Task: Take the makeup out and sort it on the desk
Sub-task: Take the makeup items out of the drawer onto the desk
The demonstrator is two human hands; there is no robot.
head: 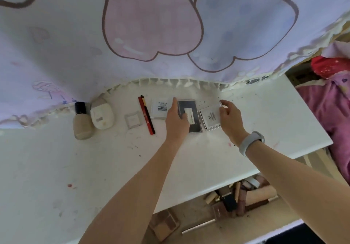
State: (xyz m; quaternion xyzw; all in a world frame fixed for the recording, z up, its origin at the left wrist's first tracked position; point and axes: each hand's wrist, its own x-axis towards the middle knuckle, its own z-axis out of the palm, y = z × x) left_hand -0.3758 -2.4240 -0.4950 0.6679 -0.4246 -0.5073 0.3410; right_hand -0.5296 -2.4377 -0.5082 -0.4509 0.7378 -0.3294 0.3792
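Note:
Makeup lies in a row along the back of the white desk: a foundation bottle with a black cap, a cream compact, a small square clear case, a red pencil, a white square case, a dark rectangular palette and a clear square case. My left hand rests on the left side of the dark palette, fingers extended. My right hand pinches the right edge of the clear square case.
A pastel curtain with heart prints hangs down to the desk's back edge. An open drawer below the desk's front holds several more cosmetics and a palette. Pink bedding lies to the right. A grey band sits on my right wrist.

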